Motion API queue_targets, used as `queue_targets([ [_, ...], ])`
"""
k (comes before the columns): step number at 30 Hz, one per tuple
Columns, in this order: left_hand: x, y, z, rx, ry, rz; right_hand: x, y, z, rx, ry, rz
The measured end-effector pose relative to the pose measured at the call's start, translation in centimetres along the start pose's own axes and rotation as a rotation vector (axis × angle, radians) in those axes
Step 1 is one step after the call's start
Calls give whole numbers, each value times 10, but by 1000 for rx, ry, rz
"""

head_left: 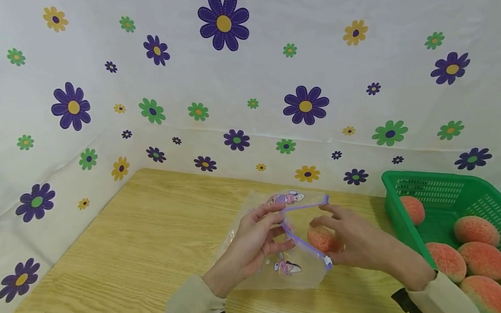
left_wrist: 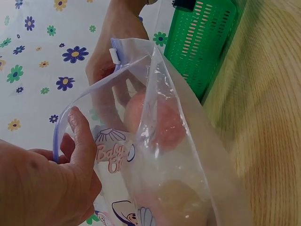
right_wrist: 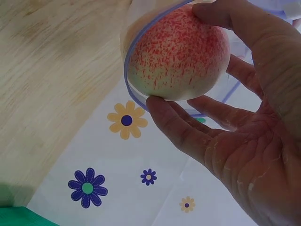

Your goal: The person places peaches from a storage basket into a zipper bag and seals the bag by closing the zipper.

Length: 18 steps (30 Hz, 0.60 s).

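A clear zip bag (head_left: 263, 278) with purple zip edges, a white slider and printed cartoon figures is spread apart at its mouth over the table. My left hand (head_left: 251, 239) pinches the bag's rim between thumb and fingers. At the mouth, my right hand (head_left: 362, 239) holds a red-speckled peach (right_wrist: 181, 56) with its fingertips. The left wrist view shows that peach (left_wrist: 162, 122) through the clear plastic. Lower in the same view, a blurred yellowish-pink round shape (left_wrist: 183, 202) shows through the bag; its kind is hard to tell.
On the right stands a green plastic basket (head_left: 432, 179) with several more peaches (head_left: 483, 260) in it. The wood-grain table (head_left: 139, 245) meets a white flower-print cloth (head_left: 256, 69) at the back and left.
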<state>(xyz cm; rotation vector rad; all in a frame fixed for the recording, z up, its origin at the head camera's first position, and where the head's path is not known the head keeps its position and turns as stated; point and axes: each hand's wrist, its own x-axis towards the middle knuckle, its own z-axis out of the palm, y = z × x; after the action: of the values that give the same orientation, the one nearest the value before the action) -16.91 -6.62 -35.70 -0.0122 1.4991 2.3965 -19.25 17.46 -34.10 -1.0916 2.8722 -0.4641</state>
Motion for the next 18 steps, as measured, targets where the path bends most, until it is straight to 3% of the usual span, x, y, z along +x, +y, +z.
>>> queue_targets([
  [12,10,-5,-5,-5,35,-36,6,4,12,22,-28,-2],
  [18,16,-13,-8,-22,55,-81,9,9,18,52,-97,29],
])
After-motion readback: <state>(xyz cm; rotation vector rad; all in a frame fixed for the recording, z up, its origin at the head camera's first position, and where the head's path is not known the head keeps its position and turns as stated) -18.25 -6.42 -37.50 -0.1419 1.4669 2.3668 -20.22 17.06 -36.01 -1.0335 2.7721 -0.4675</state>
